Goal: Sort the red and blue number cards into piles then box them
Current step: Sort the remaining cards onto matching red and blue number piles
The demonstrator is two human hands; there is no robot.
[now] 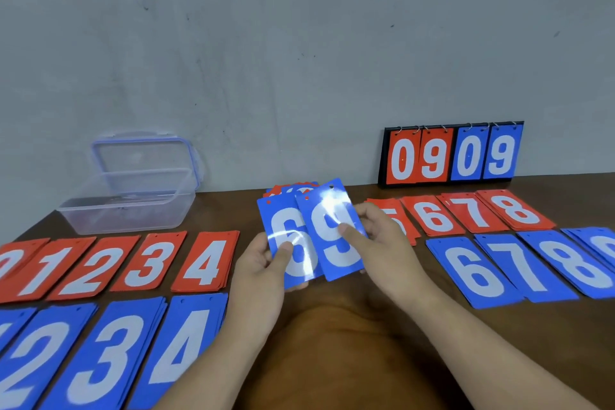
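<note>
My left hand (263,260) grips a fanned stack of cards whose front one is a blue 6 (286,236); more red and blue cards peek out behind it. My right hand (376,236) pinches a blue 9 card (336,236) that overlaps the stack's right side, thumb on its face. Red piles 0 to 4 (139,263) lie in a row on the left, with blue piles 2, 3 and 4 (109,353) in front of them. On the right lie red piles 5 to 8 (476,213) and blue piles 6, 7, 8 (519,266) and one more at the edge.
A clear plastic box (129,206) stands open at the back left, its lid (143,156) leaning on the wall. A flip scoreboard (452,156) reading 0909 stands at the back right. Bare brown table (332,343) lies between my forearms.
</note>
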